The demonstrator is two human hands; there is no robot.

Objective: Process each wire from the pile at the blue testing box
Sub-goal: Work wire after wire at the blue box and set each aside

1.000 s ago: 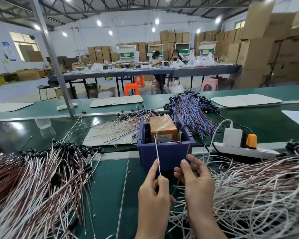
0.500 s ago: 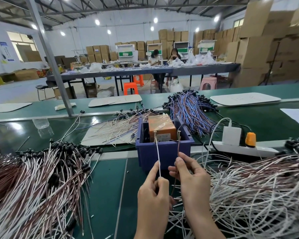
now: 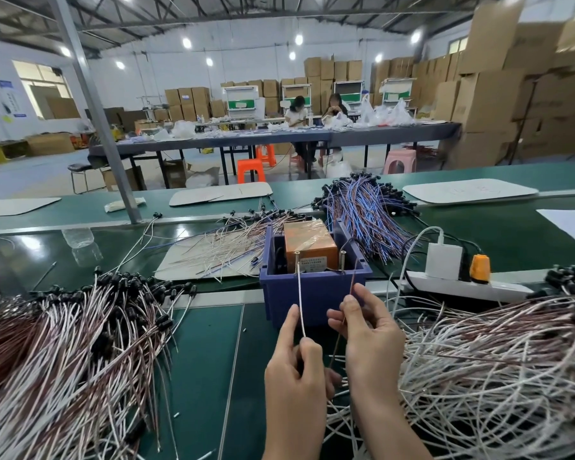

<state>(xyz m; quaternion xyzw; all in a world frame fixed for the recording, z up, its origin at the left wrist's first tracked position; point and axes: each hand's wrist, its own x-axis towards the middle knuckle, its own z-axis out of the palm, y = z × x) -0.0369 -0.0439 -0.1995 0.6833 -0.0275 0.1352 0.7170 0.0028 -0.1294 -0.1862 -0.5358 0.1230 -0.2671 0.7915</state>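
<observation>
The blue testing box (image 3: 312, 293) stands mid-table with an orange unit (image 3: 309, 240) inside and two upright metal posts (image 3: 297, 262) at its front rim. My left hand (image 3: 296, 370) pinches a white lead (image 3: 300, 293) whose tip reaches the left post. My right hand (image 3: 362, 323) pinches a brown lead (image 3: 352, 280) held up near the right post; I cannot tell whether it touches. A big pile of white and brown wires (image 3: 495, 370) lies to the right.
Another heap of wires with black ends (image 3: 73, 343) fills the left. Blue and brown wires (image 3: 365, 210) lie behind the box, loose ones on a white mat (image 3: 206, 257). A white power strip (image 3: 462, 287) with charger and orange plug sits right.
My right hand has brought the brown lead in from the right toward the right post and raised it a little. My left hand keeps the white lead at the left post.
</observation>
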